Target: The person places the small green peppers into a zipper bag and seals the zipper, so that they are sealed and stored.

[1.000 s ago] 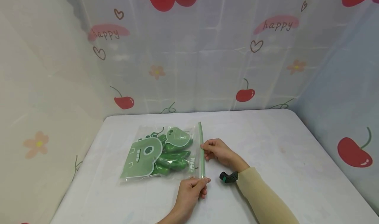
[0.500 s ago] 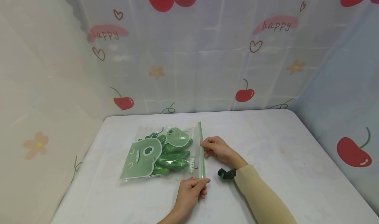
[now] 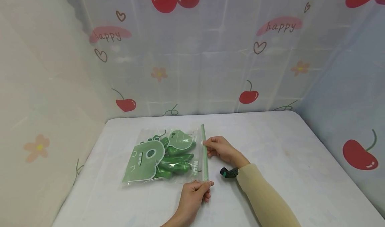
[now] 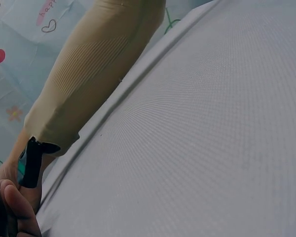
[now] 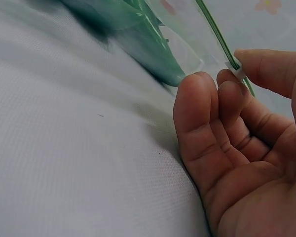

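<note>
A clear zip bag (image 3: 138, 168) with a green cartoon print lies flat on the table. Several green peppers (image 3: 177, 167) show through its plastic. Along its right side runs the green zip strip (image 3: 205, 167). My left hand (image 3: 192, 197) pinches the near end of that strip. Farther up, my right hand (image 3: 222, 149) pinches the strip. In the right wrist view a small white slider (image 5: 234, 69) sits between thumb and fingers on the green zip. Only some fingers (image 4: 19, 205) show at the corner of the left wrist view, and the bag is out of that view.
A white cloth covers the table (image 3: 270, 143). Around its back and sides hang curtains (image 3: 198, 83) printed with cherries, hearts and flowers. A black strap device (image 3: 229, 173) is on the right wrist, below a beige sleeve (image 3: 261, 193).
My right hand has moved a short way along the zip strip, toward the far end. The left hand stays at the near end, and the bag lies as before.
</note>
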Demonstrator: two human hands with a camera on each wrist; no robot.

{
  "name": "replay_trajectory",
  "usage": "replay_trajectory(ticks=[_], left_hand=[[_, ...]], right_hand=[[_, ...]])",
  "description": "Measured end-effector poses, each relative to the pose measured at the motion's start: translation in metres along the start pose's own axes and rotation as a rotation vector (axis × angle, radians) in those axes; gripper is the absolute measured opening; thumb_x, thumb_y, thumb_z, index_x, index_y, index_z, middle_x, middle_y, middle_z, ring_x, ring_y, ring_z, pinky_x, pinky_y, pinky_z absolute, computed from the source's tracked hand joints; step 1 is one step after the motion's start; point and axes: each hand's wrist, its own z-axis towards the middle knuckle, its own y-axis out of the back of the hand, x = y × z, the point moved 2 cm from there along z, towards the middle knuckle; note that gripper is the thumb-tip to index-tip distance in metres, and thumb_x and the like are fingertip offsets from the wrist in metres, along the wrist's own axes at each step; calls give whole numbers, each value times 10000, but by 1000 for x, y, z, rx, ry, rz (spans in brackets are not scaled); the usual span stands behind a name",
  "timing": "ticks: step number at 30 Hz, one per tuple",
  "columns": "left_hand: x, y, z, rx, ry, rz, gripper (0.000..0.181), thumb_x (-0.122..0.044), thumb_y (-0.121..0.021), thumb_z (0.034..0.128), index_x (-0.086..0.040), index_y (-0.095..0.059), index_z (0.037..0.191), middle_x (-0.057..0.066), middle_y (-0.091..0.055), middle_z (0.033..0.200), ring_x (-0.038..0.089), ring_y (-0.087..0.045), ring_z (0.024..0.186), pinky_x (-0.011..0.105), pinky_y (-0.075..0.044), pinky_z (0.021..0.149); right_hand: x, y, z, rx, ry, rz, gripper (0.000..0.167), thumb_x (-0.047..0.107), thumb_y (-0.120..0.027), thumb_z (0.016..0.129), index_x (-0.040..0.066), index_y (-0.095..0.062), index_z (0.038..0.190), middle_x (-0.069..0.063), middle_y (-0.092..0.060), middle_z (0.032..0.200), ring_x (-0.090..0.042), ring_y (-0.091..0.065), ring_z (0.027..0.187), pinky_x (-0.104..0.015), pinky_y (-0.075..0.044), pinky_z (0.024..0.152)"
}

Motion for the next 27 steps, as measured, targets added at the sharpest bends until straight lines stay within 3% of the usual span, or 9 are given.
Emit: replay_trajectory(ticks=[16, 27], left_hand=[[0, -1, -2, 2, -4, -21, 350, -203, -727, 964, 140, -760, 902, 105, -688, 942, 43, -602, 651, 170, -534, 583], [0, 0, -1, 5, 9, -19, 309, -208, -726, 964, 95, -785, 957, 42, -637, 855, 51, -595, 657, 170, -530, 579]], right_hand=[[2, 7, 10, -31, -34, 20, 219, 209, -664, 1017, 43, -670, 874, -32, -614, 742, -128, -593, 650, -241, -565, 621], [8, 8, 18, -64, -39, 10, 201, 194, -642, 1028, 13, -665, 945, -29, -611, 758, -133, -600, 668, -237, -563, 622]])
